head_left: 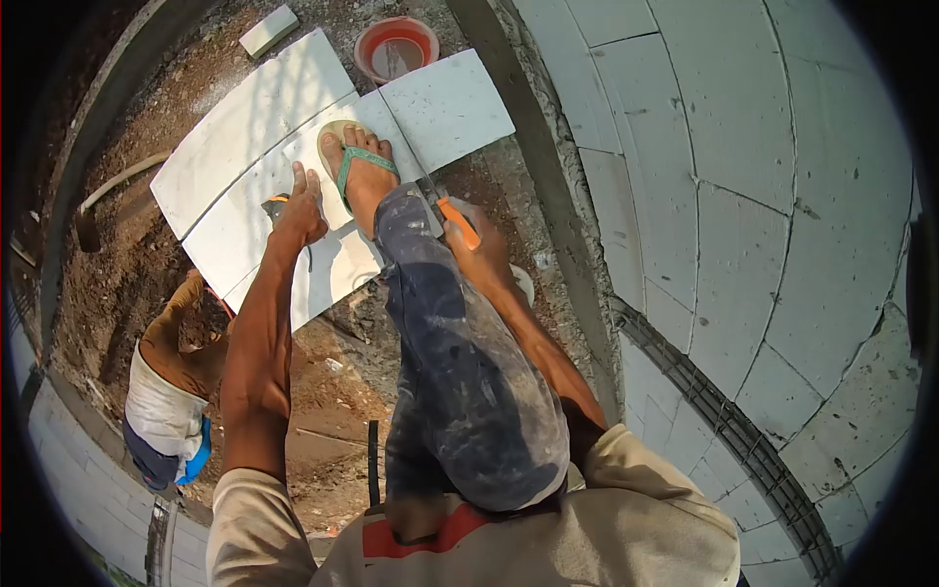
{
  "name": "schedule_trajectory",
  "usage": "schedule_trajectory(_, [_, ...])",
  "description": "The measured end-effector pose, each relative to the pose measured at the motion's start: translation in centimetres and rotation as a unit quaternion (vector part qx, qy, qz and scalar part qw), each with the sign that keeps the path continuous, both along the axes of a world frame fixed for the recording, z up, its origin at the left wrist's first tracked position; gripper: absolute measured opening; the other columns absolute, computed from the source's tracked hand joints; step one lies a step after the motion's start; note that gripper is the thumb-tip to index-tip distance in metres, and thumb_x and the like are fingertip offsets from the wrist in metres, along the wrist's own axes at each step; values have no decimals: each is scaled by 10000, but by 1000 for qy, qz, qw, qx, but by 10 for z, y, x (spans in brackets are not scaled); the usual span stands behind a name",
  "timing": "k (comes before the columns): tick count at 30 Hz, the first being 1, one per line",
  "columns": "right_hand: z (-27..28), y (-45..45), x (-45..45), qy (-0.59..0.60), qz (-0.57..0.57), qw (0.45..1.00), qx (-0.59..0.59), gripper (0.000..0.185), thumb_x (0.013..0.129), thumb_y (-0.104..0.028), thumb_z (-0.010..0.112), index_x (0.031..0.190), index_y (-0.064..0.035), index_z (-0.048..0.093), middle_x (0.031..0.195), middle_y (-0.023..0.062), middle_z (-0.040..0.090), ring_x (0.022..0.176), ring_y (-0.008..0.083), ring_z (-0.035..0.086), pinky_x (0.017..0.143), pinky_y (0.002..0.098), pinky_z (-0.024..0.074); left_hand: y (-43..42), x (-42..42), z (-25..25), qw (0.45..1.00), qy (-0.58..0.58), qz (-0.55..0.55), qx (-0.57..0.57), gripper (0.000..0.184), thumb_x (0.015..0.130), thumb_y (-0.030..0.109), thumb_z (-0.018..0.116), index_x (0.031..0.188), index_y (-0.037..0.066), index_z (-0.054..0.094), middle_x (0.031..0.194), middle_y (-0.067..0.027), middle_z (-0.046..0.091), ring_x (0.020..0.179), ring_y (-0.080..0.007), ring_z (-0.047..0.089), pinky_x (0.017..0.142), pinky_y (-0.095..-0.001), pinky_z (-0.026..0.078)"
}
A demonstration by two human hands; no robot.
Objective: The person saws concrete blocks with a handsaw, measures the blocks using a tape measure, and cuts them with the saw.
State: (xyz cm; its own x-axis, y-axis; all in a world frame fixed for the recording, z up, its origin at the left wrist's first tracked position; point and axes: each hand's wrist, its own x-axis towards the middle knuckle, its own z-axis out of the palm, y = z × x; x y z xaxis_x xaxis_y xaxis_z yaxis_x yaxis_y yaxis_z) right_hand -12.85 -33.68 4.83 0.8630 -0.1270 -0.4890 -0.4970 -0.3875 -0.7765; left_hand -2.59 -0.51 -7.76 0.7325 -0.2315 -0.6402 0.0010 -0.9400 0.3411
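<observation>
My right hand grips the orange handle of a handsaw. Its thin blade runs along a straight cut line in a white block. My left hand rests on the white blocks with its index finger stretched forward. Its lower fingers seem curled over an orange and black tape measure, mostly hidden beneath the hand. A foot in a green-strapped flip-flop presses down on the block between my hands.
A red basin stands beyond the blocks, and a small white offcut lies left of it. Another person bends low at the left. On the right rises a block wall, with steel rebar along its base.
</observation>
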Motion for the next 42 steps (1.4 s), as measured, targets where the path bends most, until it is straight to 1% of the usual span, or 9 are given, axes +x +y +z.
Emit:
schedule_trajectory(5, [-17, -87, -221, -97, 24, 994, 48, 447, 1029, -104, 656, 1452, -20, 542, 1265, 203, 704, 1135, 314, 714, 968, 415, 558, 0, 3, 23, 996, 88, -10, 16, 1001, 756, 27, 631, 1638, -119, 180, 1688, -430, 6, 1501, -514, 383, 1209, -432, 431])
schedule_trajectory(10, [-25, -17, -12, -48, 33, 998, 30, 386, 1042, -176, 639, 1403, -46, 600, 1109, 167, 743, 1020, 249, 717, 906, 388, 538, 5, -13, 11, 999, 31, -12, -7, 1004, 746, 32, 635, 1627, -138, 184, 1680, -442, 0, 1497, -516, 388, 1195, -423, 441])
schedule_trajectory(12, [-2, -8, 19, 18, 16, 998, 62, 413, 1044, -167, 649, 1417, 6, 604, 1335, 173, 701, 1282, 247, 646, 1074, 367, 487, 5, -14, 8, 999, 29, -15, -18, 1001, 746, 35, 633, 1623, -145, 187, 1677, -447, 2, 1498, -516, 385, 1191, -418, 443])
schedule_trajectory(15, [-3, -9, -25, 2, 12, 1000, 3, 403, 1019, -133, 669, 1404, -44, 594, 1123, 179, 741, 1008, 285, 717, 870, 394, 556, 6, -12, -5, 999, 19, -27, 38, 987, 775, 33, 606, 1650, -95, 168, 1713, -385, 11, 1498, -510, 394, 1191, -479, 440])
schedule_trajectory(18, [-2, -65, -187, -99, 31, 994, 19, 437, 1003, -41, 667, 1428, -15, 568, 1246, 201, 717, 1156, 317, 714, 984, 407, 560, 4, -4, 12, 998, 65, -4, 22, 1018, 759, 26, 630, 1661, -73, 167, 1728, -356, 3, 1465, -514, 440, 1197, -488, 438])
schedule_trajectory(22, [24, -81, -194, 47, 50, 998, 2, 435, 1026, -40, 618, 1449, 22, 538, 1351, 223, 678, 1298, 333, 660, 1099, 411, 516, 7, -8, 12, 997, 71, 8, -5, 1024, 745, 22, 642, 1653, -85, 180, 1722, -369, -1, 1465, -510, 444, 1197, -468, 442])
schedule_trajectory(27, [-13, -4, 24, -1, 12, 1000, 19, 421, 991, -149, 695, 1394, -52, 619, 1226, 194, 721, 1136, 337, 695, 995, 406, 515, 0, -9, 18, 999, 31, 4, 6, 986, 764, -13, 619, 1647, -95, 188, 1711, -389, 7, 1497, -496, 403, 1200, -426, 440])
schedule_trajectory(37, [41, -75, -175, -78, 42, 996, 7, 384, 1036, -94, 649, 1404, 1, 599, 1291, 186, 714, 1207, 237, 685, 1017, 376, 538, 0, -3, 16, 998, 61, 12, 3, 1050, 705, 11, 598, 1652, -96, 156, 1702, -403, -28, 1466, -529, 421, 1185, -447, 450])
schedule_trajectory(42, [20, 15, 58, 83, 35, 995, -30, 431, 1032, -277, 627, 1385, -29, 617, 1257, 239, 720, 1151, 351, 717, 954, 436, 543, 0, 1, 6, 999, 47, 3, 18, 1042, 741, 44, 639, 1646, -114, 147, 1708, -395, -28, 1437, -524, 474, 1172, -457, 471])
